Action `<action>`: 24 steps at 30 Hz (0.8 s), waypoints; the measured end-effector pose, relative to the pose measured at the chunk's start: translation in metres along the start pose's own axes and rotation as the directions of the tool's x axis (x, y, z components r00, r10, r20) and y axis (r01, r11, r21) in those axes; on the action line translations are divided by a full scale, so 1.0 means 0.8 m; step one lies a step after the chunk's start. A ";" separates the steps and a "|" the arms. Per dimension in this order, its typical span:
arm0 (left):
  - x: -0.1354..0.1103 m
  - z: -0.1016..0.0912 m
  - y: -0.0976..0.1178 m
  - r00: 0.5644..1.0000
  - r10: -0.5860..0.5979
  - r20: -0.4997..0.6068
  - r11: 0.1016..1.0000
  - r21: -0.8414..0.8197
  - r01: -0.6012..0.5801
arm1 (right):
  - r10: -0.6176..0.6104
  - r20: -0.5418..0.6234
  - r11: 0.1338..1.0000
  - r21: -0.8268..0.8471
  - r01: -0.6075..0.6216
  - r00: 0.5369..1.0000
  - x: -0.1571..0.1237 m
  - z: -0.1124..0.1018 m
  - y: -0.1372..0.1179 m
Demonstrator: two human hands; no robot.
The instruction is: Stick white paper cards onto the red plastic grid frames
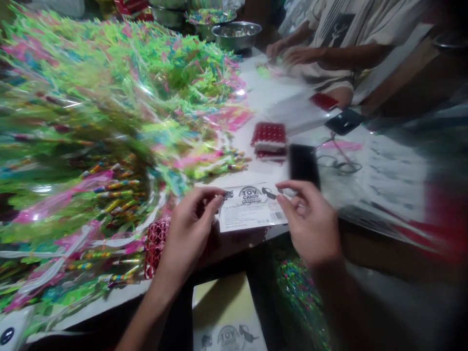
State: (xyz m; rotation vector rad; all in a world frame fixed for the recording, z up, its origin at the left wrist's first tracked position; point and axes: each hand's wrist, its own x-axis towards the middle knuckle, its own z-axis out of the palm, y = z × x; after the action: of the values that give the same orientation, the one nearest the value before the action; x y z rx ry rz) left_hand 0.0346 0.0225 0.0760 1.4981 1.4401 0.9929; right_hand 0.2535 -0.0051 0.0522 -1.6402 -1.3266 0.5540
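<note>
A white label sheet [252,214] printed with "TOY CANDY", small text and a barcode is stretched between my two hands. My left hand [193,219] pinches its left edge between thumb and fingers. At the upper right corner, my right hand [310,219] grips it the same way. Below, a larger yellowish-white sheet [226,302] with the same print lies near my lap. A red patterned piece [156,243] sits beside my left wrist, partly hidden by it. Beyond the label lie a folded red patterned pouch [269,139] and a dark flat rectangular object [303,163].
A big heap of green, pink and blue plastic-wrapped candy sticks [120,97] covers the table's left. Metal bowls [237,36] stand at the back. Across the table [266,92], a co-worker's hands [292,53] handle something small. A dark phone-like object [343,121] and a cable [338,163] lie right.
</note>
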 end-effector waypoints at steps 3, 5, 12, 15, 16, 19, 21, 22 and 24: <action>-0.001 0.000 -0.001 1.000 0.009 0.014 1.000 0.016 -0.009 | 0.037 0.008 0.998 0.048 -0.037 0.999 0.000 0.000 0.001; -0.001 0.001 -0.003 1.000 0.012 0.013 0.999 0.032 -0.012 | 0.058 0.014 0.995 0.079 -0.059 0.998 0.001 0.000 0.001; 0.000 0.001 -0.010 0.999 0.028 0.026 0.998 0.047 -0.029 | -0.017 -0.028 0.997 0.077 0.019 0.999 -0.003 0.007 0.012; -0.001 0.001 -0.013 0.999 0.034 0.025 0.998 0.052 -0.035 | -0.043 -0.051 0.997 0.068 0.047 0.998 -0.006 0.010 0.014; -0.001 0.001 -0.013 0.999 0.036 0.024 0.998 0.055 -0.038 | -0.051 -0.059 0.997 0.061 0.054 0.997 -0.006 0.011 0.014; -0.002 0.001 -0.014 0.999 0.047 0.021 0.997 0.067 -0.048 | -0.062 -0.070 0.997 0.035 0.064 0.996 -0.007 0.011 0.012; -0.002 0.002 -0.015 0.999 0.051 0.020 0.995 0.079 -0.052 | -0.061 -0.068 0.998 0.025 0.063 0.996 -0.007 0.010 0.010; -0.001 0.002 -0.015 0.998 0.054 0.020 0.995 0.086 -0.055 | -0.060 -0.064 0.998 0.023 0.062 0.996 -0.007 0.010 0.010; 0.000 0.003 -0.015 0.998 0.065 0.021 0.993 0.100 -0.067 | -0.055 -0.062 0.998 0.025 0.057 0.997 -0.007 0.010 0.010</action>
State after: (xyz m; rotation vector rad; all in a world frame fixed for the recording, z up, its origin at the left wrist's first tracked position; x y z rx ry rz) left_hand 0.0322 0.0226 0.0642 1.6328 1.4548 0.9561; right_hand 0.2497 -0.0076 0.0401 -1.5813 -1.3112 0.4826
